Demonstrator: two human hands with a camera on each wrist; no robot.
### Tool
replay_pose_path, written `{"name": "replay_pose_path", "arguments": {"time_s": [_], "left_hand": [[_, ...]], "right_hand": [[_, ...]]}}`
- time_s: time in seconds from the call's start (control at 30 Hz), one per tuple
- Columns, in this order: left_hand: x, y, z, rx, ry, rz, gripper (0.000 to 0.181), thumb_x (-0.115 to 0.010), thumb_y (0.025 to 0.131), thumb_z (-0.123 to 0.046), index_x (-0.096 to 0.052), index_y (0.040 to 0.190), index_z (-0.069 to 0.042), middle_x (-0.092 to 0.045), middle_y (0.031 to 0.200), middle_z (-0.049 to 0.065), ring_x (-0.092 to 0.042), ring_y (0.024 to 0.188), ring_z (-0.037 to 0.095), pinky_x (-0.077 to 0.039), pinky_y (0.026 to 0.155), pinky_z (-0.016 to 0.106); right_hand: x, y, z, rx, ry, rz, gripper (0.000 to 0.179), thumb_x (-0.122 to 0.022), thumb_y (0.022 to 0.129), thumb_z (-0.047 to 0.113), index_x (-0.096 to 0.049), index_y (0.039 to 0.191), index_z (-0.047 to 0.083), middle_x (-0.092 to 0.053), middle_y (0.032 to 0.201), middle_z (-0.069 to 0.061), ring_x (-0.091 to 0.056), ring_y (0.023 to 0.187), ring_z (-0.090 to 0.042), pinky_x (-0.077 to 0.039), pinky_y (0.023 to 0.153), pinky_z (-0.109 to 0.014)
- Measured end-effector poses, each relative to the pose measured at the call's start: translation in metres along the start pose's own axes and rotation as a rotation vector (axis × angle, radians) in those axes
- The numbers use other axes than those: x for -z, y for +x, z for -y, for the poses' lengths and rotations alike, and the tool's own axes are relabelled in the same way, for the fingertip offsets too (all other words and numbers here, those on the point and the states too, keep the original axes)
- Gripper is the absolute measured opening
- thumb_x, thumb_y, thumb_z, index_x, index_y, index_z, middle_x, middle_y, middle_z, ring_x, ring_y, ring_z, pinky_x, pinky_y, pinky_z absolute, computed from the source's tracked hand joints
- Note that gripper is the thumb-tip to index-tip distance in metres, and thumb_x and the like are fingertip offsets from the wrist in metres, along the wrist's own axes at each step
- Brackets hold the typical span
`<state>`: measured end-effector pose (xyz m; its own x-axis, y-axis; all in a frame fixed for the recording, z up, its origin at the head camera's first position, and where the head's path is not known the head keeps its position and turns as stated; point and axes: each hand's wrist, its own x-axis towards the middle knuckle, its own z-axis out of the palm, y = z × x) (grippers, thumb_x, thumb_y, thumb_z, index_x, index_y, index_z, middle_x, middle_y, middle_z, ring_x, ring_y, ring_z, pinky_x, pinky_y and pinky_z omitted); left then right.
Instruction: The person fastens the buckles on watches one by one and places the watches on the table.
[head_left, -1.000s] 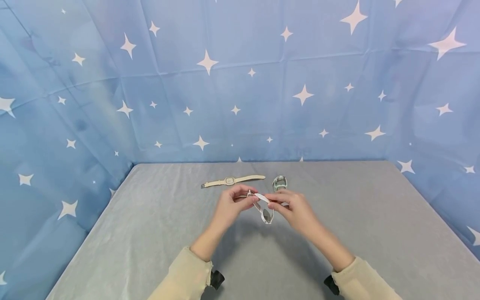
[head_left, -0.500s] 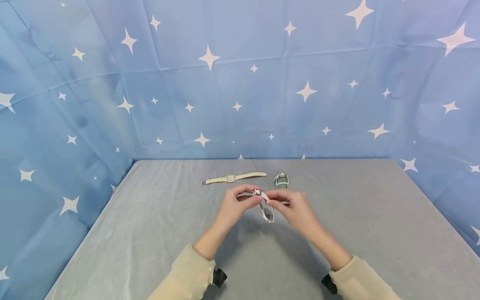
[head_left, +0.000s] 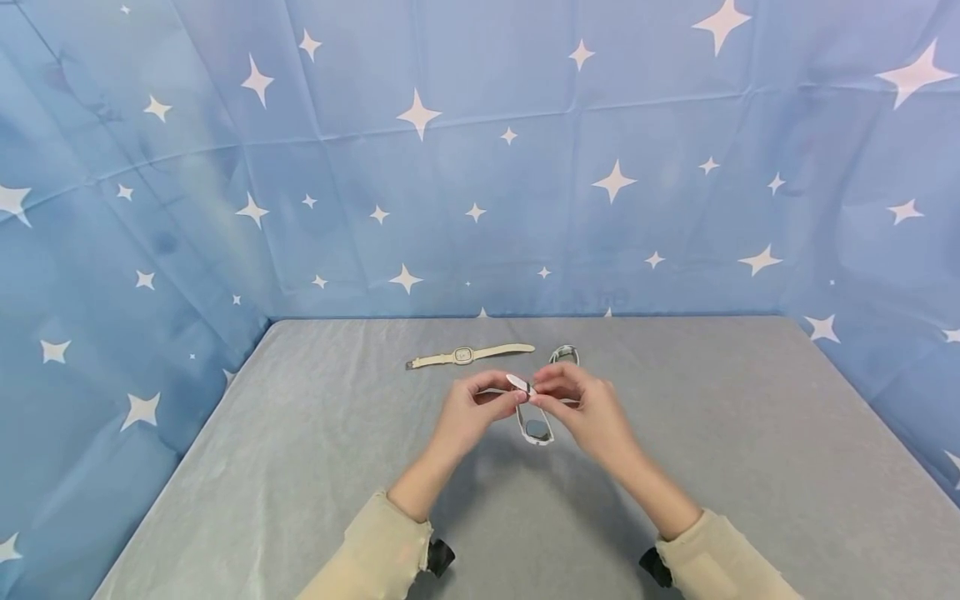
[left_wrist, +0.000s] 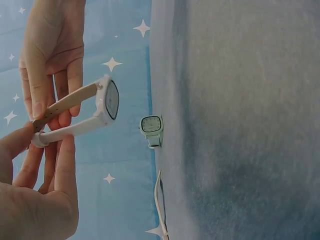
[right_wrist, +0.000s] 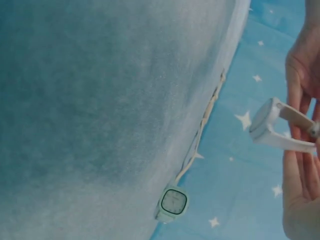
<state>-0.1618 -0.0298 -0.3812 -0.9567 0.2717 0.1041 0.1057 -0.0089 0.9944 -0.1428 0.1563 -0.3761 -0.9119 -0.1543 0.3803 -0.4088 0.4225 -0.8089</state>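
Observation:
A white watch (head_left: 538, 432) hangs between both hands above the table, its strap bent into a loop. My left hand (head_left: 467, 407) pinches the strap ends between thumb and fingers. From the other side, my right hand (head_left: 588, 408) also pinches the strap where the ends meet. The left wrist view shows the watch case (left_wrist: 112, 100) and the strap's tan inner side (left_wrist: 67, 105). The ends overlap near the buckle, partly covered by fingertips. Behind the right hand sits a mint green watch (head_left: 564, 355) on the table, its lower part hidden in the head view.
A cream watch (head_left: 463, 356) lies stretched flat on the grey cloth-covered table (head_left: 300, 467), left of the mint one. Blue star-patterned curtains (head_left: 450, 167) stand behind and beside the table.
The hands have drawn closer and the strap ends now overlap, with a white tip pointing up-left. The hanging watch case has turned slightly. The right fingers cover more of the mint watch.

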Motion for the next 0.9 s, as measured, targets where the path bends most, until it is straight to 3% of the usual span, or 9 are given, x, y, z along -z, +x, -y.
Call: {"name": "replay_pose_path", "arguments": {"time_s": [0.17,0.33,0.47,0.6,0.77,0.9], "left_hand": [[0.001,0.001,0.0,0.025,-0.049,-0.009,0.022,-0.07,0.091,-0.005,-0.069,0.109,0.008,-0.072,0.099,0.012,-0.07,0.088,0.005,-0.061,0.084,0.034],[0.002,0.001,-0.001,0.036,-0.057,-0.022,0.024,-0.07,0.092,-0.008,-0.07,0.113,0.005,-0.073,0.103,0.015,-0.071,0.091,0.007,-0.061,0.084,0.034],[0.003,0.001,-0.001,0.025,-0.057,-0.026,0.026,-0.069,0.092,-0.009,-0.07,0.115,0.004,-0.072,0.104,0.015,-0.07,0.09,0.006,-0.061,0.083,0.033],[0.003,0.002,-0.003,-0.002,-0.053,-0.032,0.025,-0.069,0.092,-0.006,-0.07,0.115,0.005,-0.073,0.1,0.012,-0.07,0.086,0.004,-0.061,0.081,0.032],[0.005,0.002,-0.003,-0.014,-0.081,-0.053,0.025,-0.069,0.091,-0.003,-0.07,0.115,0.005,-0.074,0.094,-0.001,-0.071,0.085,0.002,-0.061,0.08,0.03],[0.004,0.001,-0.002,-0.026,-0.057,-0.032,0.024,-0.072,0.089,-0.004,-0.071,0.112,0.005,-0.075,0.095,0.003,-0.071,0.083,0.002,-0.061,0.08,0.03]], "right_hand": [[0.0,-0.001,0.0,-0.027,0.07,0.035,0.019,-0.076,0.085,0.002,-0.074,0.104,0.008,-0.077,0.097,-0.009,-0.073,0.089,-0.008,-0.059,0.079,-0.022],[0.0,-0.003,-0.004,-0.069,0.122,0.082,0.027,-0.073,0.087,-0.001,-0.073,0.113,0.006,-0.076,0.103,-0.012,-0.073,0.096,-0.016,-0.058,0.082,-0.021],[-0.003,-0.004,-0.005,-0.061,0.139,0.066,0.03,-0.073,0.087,-0.001,-0.071,0.116,0.006,-0.076,0.104,-0.013,-0.073,0.097,-0.024,-0.058,0.082,-0.02],[-0.006,-0.005,-0.005,-0.051,0.154,0.038,0.029,-0.073,0.087,-0.001,-0.071,0.115,0.004,-0.075,0.104,-0.017,-0.072,0.094,-0.016,-0.058,0.082,-0.021],[-0.006,-0.01,-0.007,-0.064,0.128,0.02,0.024,-0.074,0.087,0.002,-0.072,0.111,0.002,-0.075,0.102,-0.018,-0.071,0.091,-0.011,-0.058,0.081,-0.021],[-0.004,-0.011,-0.006,-0.057,0.107,-0.001,0.021,-0.074,0.088,0.004,-0.074,0.109,0.003,-0.076,0.101,-0.015,-0.072,0.091,-0.014,-0.058,0.08,-0.021]]}}
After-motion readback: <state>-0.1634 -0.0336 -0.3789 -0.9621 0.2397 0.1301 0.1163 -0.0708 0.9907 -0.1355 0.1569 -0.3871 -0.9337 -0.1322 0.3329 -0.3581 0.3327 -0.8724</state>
